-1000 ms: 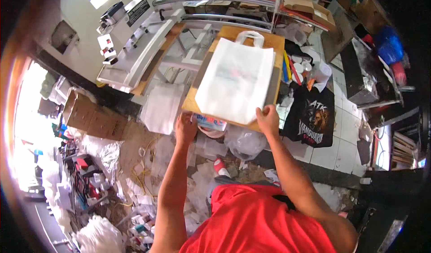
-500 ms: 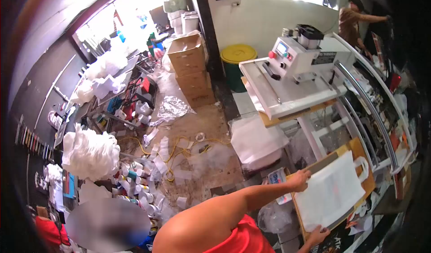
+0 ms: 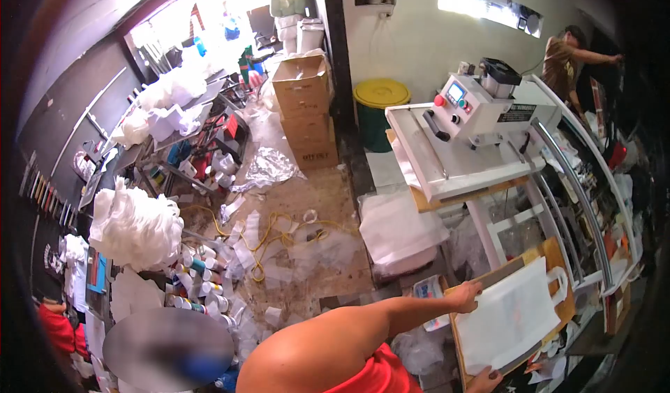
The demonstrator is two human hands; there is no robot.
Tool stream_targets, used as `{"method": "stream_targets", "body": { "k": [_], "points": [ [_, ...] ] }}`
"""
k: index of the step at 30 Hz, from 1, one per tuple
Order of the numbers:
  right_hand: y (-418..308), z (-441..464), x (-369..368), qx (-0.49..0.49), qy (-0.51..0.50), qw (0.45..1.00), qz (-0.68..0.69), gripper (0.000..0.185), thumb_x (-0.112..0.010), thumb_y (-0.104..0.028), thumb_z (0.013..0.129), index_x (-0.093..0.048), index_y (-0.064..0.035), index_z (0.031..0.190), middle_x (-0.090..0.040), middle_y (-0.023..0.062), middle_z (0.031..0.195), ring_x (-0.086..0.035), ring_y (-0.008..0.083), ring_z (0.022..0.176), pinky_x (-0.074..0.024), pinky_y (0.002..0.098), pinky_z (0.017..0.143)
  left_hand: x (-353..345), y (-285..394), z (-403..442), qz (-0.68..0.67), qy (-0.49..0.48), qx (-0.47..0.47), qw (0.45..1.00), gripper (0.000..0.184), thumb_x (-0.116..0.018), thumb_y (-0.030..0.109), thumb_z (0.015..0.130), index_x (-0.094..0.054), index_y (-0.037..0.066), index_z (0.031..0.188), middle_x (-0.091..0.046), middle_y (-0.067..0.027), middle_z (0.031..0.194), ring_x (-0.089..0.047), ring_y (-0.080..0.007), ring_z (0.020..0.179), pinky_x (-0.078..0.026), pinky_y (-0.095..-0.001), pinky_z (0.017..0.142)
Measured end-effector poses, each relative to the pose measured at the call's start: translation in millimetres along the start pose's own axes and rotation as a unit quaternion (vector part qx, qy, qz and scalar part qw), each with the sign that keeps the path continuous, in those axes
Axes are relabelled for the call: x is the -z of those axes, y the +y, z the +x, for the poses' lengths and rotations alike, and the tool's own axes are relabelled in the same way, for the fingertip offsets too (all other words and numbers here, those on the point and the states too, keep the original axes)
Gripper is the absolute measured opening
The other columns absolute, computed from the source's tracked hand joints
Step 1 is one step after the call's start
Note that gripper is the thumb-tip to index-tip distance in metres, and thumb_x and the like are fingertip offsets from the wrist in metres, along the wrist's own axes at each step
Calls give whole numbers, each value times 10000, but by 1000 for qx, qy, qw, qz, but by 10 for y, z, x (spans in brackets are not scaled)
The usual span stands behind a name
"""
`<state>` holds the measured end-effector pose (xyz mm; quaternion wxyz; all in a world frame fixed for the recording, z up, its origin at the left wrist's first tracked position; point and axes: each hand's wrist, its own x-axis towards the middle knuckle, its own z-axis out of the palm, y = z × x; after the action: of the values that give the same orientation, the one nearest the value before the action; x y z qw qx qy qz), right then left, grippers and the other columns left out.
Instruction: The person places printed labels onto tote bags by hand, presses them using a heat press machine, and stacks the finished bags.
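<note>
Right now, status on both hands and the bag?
Left hand at one corner of white bag; right hand by another, partly out of frame. Bag flat on wooden board. White machine nearby, not over the bag.

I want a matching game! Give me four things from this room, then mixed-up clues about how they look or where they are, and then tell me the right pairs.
Things:
1. bag
2. bin
3. cord
4. boxes

Clues:
A. yellow and loose on the floor
B. brown, stacked one on top of the other
C. white, lying flat on a board
D. green, with a yellow lid

Right pairs: 1-C, 2-D, 3-A, 4-B
</note>
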<state>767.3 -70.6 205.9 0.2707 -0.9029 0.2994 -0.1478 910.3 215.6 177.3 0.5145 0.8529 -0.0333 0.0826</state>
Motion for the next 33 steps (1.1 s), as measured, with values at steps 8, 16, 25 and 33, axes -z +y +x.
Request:
{"method": "stream_targets", "body": {
  "k": [8,16,25,33],
  "points": [
    [651,403,-584,-6,44,994,96,294,-669,-287,925,-616,-18,1033,-641,154,1000,-622,303,882,-487,418,797,-109,-143,54,-35,-4,-12,999,309,-651,71,678,-563,11,968,-623,-228,973,-590,-430,994,-479,-492,840],
    [290,268,-415,-41,-1,968,247,302,-678,-162,888,-595,37,1099,-666,136,953,-631,258,849,-509,392,777,173,77,89,81,-118,97,985,557,-682,246,801,-556,88,1320,-561,-186,1333,-518,-356,1252,-408,-465,1067],
    [-41,87,-110,-116,65,978,159,272,-734,-211,845,-662,5,994,-696,128,877,-676,248,796,-526,377,740,-55,-51,91,-18,-40,32,999,334,-730,136,775,-658,12,1077,-708,-147,933,-688,-241,816,-550,-348,755],
    [14,104,-189,-130,89,971,180,297,-746,-255,814,-678,-26,991,-710,105,881,-688,254,810,-531,388,762,-27,25,115,-25,-42,56,997,304,-702,103,800,-676,7,1087,-723,-121,950,-698,-198,847,-554,-329,782]
  ]
}}
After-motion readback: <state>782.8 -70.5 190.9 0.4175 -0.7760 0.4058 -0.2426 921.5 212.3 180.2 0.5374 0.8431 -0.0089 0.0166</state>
